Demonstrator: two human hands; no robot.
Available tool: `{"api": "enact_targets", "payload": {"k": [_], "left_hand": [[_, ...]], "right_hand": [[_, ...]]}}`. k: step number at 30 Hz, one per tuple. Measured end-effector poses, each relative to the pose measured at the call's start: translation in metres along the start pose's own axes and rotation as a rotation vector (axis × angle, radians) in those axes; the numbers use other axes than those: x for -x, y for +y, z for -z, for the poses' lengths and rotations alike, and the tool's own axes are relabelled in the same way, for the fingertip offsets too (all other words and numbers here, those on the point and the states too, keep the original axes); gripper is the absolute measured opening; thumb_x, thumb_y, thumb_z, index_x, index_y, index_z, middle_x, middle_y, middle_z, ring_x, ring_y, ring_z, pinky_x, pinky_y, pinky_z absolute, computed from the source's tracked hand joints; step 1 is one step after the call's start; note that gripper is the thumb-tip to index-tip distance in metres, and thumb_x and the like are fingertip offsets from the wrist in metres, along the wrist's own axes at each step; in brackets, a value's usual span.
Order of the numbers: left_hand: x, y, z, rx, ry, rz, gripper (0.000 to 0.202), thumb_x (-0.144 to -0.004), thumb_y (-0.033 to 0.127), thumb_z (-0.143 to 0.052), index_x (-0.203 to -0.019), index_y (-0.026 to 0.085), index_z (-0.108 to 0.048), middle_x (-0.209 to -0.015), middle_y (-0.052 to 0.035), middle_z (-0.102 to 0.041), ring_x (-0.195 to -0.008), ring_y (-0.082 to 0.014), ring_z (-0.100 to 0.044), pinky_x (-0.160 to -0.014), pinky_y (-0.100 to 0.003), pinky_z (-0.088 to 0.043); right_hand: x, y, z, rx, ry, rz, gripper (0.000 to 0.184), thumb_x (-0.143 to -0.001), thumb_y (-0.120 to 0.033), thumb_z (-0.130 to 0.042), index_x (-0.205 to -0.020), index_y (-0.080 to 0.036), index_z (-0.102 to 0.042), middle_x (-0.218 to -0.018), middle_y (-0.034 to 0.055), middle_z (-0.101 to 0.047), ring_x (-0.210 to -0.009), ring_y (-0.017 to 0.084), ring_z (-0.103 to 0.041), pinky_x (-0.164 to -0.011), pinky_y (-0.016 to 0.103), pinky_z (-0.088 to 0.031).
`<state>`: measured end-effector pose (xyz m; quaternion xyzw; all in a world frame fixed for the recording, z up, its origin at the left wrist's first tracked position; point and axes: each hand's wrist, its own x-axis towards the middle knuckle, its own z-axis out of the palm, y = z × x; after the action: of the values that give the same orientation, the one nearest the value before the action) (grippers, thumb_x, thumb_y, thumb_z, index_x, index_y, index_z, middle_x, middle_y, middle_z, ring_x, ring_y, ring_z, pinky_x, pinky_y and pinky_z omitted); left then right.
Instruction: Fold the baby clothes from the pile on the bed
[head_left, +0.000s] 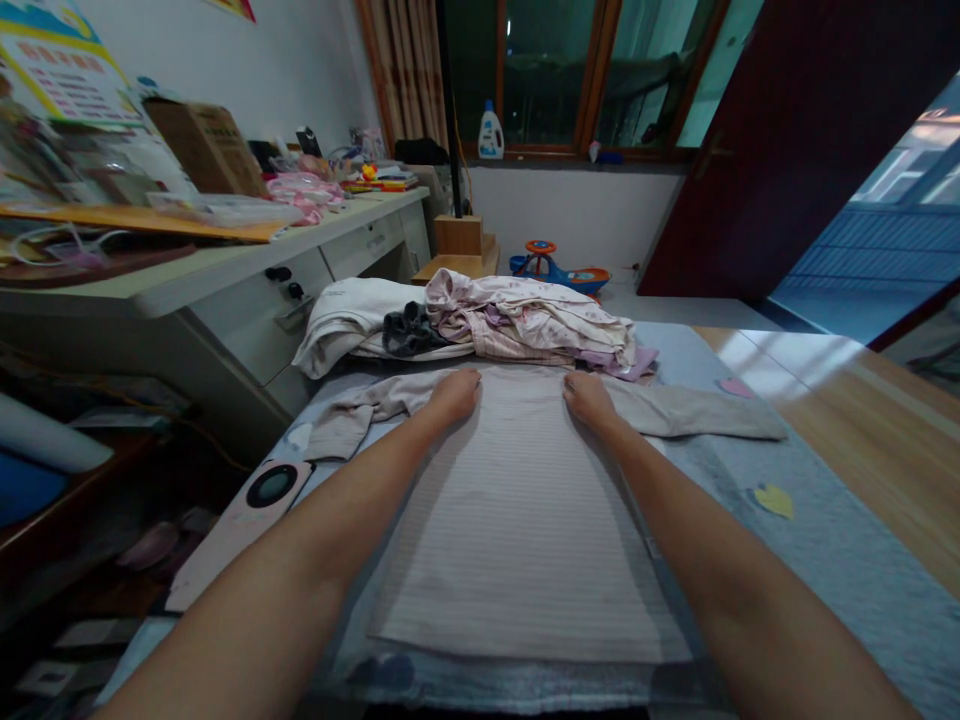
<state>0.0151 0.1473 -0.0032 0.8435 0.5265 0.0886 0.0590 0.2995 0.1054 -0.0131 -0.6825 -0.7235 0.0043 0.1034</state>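
A pale striped long-sleeved shirt [517, 520] lies flat on a blue-grey cloth [840, 560] that covers the table. Its two sleeves spread out to the left and right. My left hand [454, 393] rests palm down on the shirt's far left shoulder, fingers together and lying flat. My right hand [589, 396] presses flat on the far right shoulder in the same way. Neither hand grips anything. Just beyond my hands sits a pile of crumpled clothes [525, 318], pink and white, with a dark piece [409, 328] at its left.
A phone [240, 520] with a round camera lies at the table's left edge. A grey desk [247, 290] with drawers and clutter stands to the left. Bare wooden tabletop [892, 430] shows on the right. A toy ride-on car [555, 265] sits on the floor under the window.
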Motion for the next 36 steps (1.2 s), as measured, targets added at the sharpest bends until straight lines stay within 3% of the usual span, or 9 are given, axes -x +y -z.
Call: {"api": "enact_targets", "payload": {"k": [7,14,20,26,32,36], "left_hand": [[-0.027,-0.005,-0.002,-0.047,-0.026,0.084,0.022,-0.090,0.025,-0.057,-0.103,0.017,-0.073,-0.114,-0.0146,-0.070,-0.106,-0.0277,-0.066,-0.091,-0.034,-0.049],[-0.033,-0.002,-0.004,-0.042,0.011,0.155,0.026,-0.092,0.030,-0.054,-0.101,0.023,-0.076,-0.113,-0.0115,-0.070,-0.104,-0.0290,-0.066,-0.084,-0.033,-0.049],[-0.034,0.000,-0.008,0.004,0.076,0.212,0.030,-0.096,0.026,-0.045,-0.108,0.021,-0.071,-0.115,-0.0116,-0.071,-0.101,-0.0270,-0.067,-0.084,-0.033,-0.048],[-0.038,-0.001,-0.011,0.057,0.132,0.275,0.029,-0.097,0.020,-0.041,-0.111,0.019,-0.067,-0.106,-0.0099,-0.073,-0.096,-0.0250,-0.067,-0.082,-0.031,-0.047],[-0.039,0.000,-0.014,0.090,0.171,0.262,0.029,-0.094,0.015,-0.041,-0.109,0.017,-0.066,-0.107,-0.0102,-0.072,-0.098,-0.0244,-0.066,-0.085,-0.032,-0.047],[-0.033,0.001,-0.015,0.100,0.190,0.180,0.028,-0.089,0.023,-0.057,-0.116,0.016,-0.064,-0.113,-0.0108,-0.067,-0.105,-0.0241,-0.063,-0.093,-0.031,-0.046]], "right_hand": [[-0.014,0.001,-0.006,0.059,0.001,-0.082,0.024,-0.093,-0.021,-0.055,-0.110,-0.016,-0.071,-0.117,0.0143,-0.066,-0.105,0.025,-0.060,-0.087,0.031,-0.042],[-0.012,-0.005,-0.008,0.073,0.059,-0.118,0.030,-0.100,-0.022,-0.040,-0.108,-0.020,-0.069,-0.116,0.0118,-0.060,-0.099,0.023,-0.061,-0.074,0.030,-0.043],[-0.015,-0.007,-0.008,0.037,0.097,-0.169,0.036,-0.102,-0.017,-0.029,-0.120,-0.020,-0.060,-0.115,0.0113,-0.062,-0.093,0.023,-0.062,-0.077,0.031,-0.042],[-0.019,-0.012,-0.006,0.007,0.094,-0.251,0.036,-0.100,-0.011,-0.027,-0.121,-0.018,-0.056,-0.114,0.0118,-0.064,-0.094,0.022,-0.062,-0.078,0.031,-0.040],[-0.021,-0.015,-0.005,0.007,0.118,-0.272,0.038,-0.101,-0.013,-0.027,-0.124,-0.022,-0.056,-0.112,0.0102,-0.063,-0.092,0.022,-0.061,-0.077,0.030,-0.040],[-0.022,-0.014,-0.006,0.040,0.124,-0.241,0.038,-0.102,-0.018,-0.031,-0.124,-0.024,-0.062,-0.114,0.0101,-0.061,-0.091,0.022,-0.061,-0.076,0.030,-0.041]]}}
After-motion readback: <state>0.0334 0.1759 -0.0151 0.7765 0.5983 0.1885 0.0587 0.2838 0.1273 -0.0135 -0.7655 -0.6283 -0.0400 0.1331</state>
